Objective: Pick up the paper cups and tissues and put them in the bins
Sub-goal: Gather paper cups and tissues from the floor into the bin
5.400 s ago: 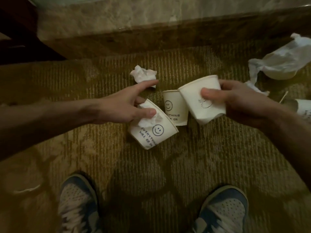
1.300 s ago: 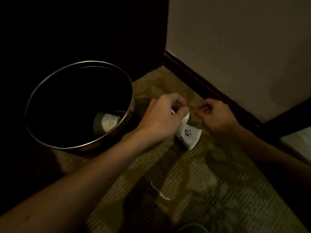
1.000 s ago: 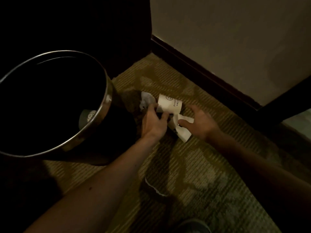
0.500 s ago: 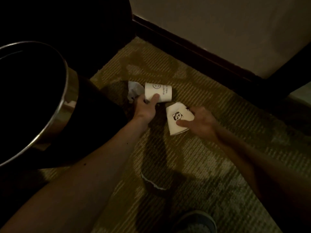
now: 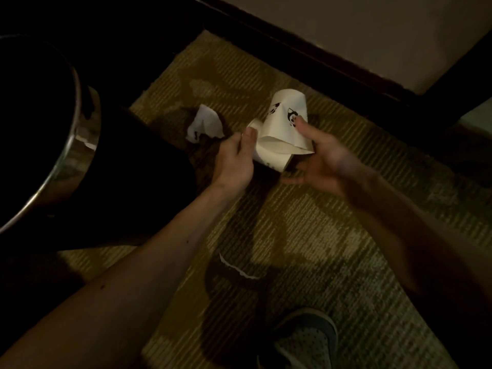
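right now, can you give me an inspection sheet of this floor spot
surface: patterned carpet, dimly lit
job's things: panda cup in the right hand; second cup in the left hand, touching the panda cup and partly hidden; crumpled tissue on the carpet; bin at left
clutter: paper scrap on the carpet
grippers: each hand grips one cup
cables: nothing seen
surroundings: wall, dark baseboard, shoe

Dim, heavy shadows, right forearm motion-blurred
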`<state>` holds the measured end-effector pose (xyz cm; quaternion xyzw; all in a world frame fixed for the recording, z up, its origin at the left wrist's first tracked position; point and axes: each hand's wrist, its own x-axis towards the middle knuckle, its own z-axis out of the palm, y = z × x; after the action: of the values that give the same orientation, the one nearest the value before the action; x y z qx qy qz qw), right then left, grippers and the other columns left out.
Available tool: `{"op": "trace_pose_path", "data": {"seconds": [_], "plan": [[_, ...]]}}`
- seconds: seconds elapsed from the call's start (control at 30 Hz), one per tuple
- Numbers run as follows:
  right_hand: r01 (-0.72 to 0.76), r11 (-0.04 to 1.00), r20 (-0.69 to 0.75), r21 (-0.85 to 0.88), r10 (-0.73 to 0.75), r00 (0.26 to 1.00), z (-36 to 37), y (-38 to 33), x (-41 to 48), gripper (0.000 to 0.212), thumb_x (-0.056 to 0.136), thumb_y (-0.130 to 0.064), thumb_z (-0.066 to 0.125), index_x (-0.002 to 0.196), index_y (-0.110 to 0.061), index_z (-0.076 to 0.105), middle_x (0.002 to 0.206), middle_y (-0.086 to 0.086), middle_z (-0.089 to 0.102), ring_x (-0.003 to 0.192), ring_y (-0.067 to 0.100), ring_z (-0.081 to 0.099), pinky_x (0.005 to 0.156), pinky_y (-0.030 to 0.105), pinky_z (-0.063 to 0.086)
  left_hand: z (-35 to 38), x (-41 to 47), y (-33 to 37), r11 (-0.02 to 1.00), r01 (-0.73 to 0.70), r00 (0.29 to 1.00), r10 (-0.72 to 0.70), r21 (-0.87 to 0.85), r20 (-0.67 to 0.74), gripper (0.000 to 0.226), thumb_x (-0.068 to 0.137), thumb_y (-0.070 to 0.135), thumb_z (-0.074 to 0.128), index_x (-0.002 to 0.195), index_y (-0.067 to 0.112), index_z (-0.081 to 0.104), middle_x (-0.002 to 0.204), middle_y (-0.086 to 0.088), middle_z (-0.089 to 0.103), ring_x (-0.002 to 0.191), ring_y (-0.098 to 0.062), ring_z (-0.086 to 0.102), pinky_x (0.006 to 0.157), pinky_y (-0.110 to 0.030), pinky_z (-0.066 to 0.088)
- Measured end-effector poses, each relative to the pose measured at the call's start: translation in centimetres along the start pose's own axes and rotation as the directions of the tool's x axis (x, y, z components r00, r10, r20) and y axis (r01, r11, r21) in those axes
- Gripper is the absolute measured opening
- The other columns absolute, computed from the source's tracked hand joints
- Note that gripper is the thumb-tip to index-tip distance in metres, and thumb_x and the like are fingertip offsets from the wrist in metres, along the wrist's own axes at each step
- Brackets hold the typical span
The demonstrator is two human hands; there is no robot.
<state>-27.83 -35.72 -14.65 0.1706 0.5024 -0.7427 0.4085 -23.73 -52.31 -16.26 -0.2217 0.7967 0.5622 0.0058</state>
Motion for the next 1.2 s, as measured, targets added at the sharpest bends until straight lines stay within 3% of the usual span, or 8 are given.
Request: {"op": "trace_pose_path", "data": {"seconds": [0.13,0.27,0.4,0.57,0.77,0.9,1.03,1.2], "plan": [[-0.002,0.991,0.04,0.136,-0.004,0.999,0.2,0.7,0.4,0.05,0.084,-0.048,0.063,0.126,-0.021,0.061,0.118,0.008,0.07,0.107,0.028,0.066,0.078,0.045,0.057,-0.4,0.5,1.2,0.999,-0.054,0.995,0.053,0.009,0.082,0.044,0.104,0.039,0.032,0.105,0.01,0.066,0.101,-0.005,0.07,0.097,-0.014,0.065,0.085,-0.034,0.051],[0.033,0.987,-0.025,0.155,-0.029,0.999,0.2,0.7,1.1,0.048,0.086,-0.046,0.065,0.126,-0.02,0.061,0.115,0.009,0.071,0.103,0.027,0.068,0.073,0.039,0.056,-1.2,1.5,1.2,0.977,-0.085,0.996,0.083,0.197,0.015,0.039,0.105,0.043,0.027,0.093,0.023,0.058,0.102,0.001,0.061,0.094,0.008,0.056,0.077,-0.01,0.04],[0.043,0.982,-0.061,0.183,-0.032,0.998,-0.1,0.8,1.2,0.045,0.087,-0.045,0.066,0.123,-0.02,0.061,0.105,0.007,0.074,0.094,0.025,0.072,0.072,0.04,0.057,-2.3,3.7,0.1,0.916,-0.044,0.983,0.111,0.398,-0.146,0.039,0.105,0.039,0.027,0.124,0.015,0.052,0.147,-0.016,0.032,0.135,-0.028,0.03,0.115,-0.038,0.018],[0.047,0.991,-0.038,0.128,-0.042,0.998,-0.6,0.9,0.8,0.046,0.09,-0.046,0.061,0.129,-0.022,0.058,0.118,0.005,0.069,0.104,0.025,0.068,0.074,0.039,0.057,-1.9,5.7,-2.3,0.866,0.113,0.994,-0.1,0.486,-0.053,0.053,0.103,0.042,0.036,0.152,0.023,0.027,0.161,-0.014,0.008,0.148,-0.031,0.007,0.12,-0.046,0.011],[0.04,0.997,-0.015,0.072,-0.039,0.999,-1.2,0.6,0.1,0.048,0.093,-0.046,0.056,0.134,-0.022,0.054,0.127,0.006,0.064,0.112,0.026,0.063,0.076,0.039,0.056,-2.4,4.0,-4.0,0.866,-0.092,0.984,0.156,0.492,-0.091,0.022,0.096,0.021,0.057,0.103,0.002,0.065,0.108,-0.011,0.063,0.102,-0.019,0.057,0.086,-0.027,0.043],[-0.011,1.0,0.037,-0.01,0.012,0.999,-1.8,0.9,-0.5,0.048,0.092,-0.046,0.056,0.134,-0.022,0.054,0.128,0.005,0.064,0.115,0.026,0.063,0.082,0.041,0.055,-2.7,0.4,-3.2,0.937,-0.088,0.995,0.097,0.337,-0.008,0.037,0.094,0.037,0.06,0.07,0.009,0.057,0.061,0.004,0.055,0.05,0.003,0.048,0.044,-0.013,0.034],[-0.076,0.992,0.115,-0.1,0.088,0.989,-2.7,1.6,-1.2,0.046,0.084,-0.045,0.063,0.123,-0.02,0.061,0.119,0.007,0.069,0.107,0.027,0.067,0.079,0.041,0.058,-4.7,-4.6,-3.8,0.926,-0.125,0.992,0.105,0.357,0.074,0.047,0.092,0.058,0.048,0.064,0.02,0.053,0.057,0.011,0.059,0.052,0.002,0.059,0.047,-0.016,0.044],[-0.147,0.973,0.199,-0.179,0.182,0.963,-3.3,2.1,-1.8,0.055,0.073,-0.048,0.072,0.121,-0.022,0.064,0.116,0.006,0.071,0.103,0.026,0.069,0.072,0.041,0.057,-7.6,-9.7,-6.0,0.827,-0.279,0.911,0.068,0.488,0.406,0.022,0.094,0.06,0.042,0.101,0.042,0.054,0.07,0.016,0.065,0.065,0.007,0.063,0.059,-0.014,0.05]]}}
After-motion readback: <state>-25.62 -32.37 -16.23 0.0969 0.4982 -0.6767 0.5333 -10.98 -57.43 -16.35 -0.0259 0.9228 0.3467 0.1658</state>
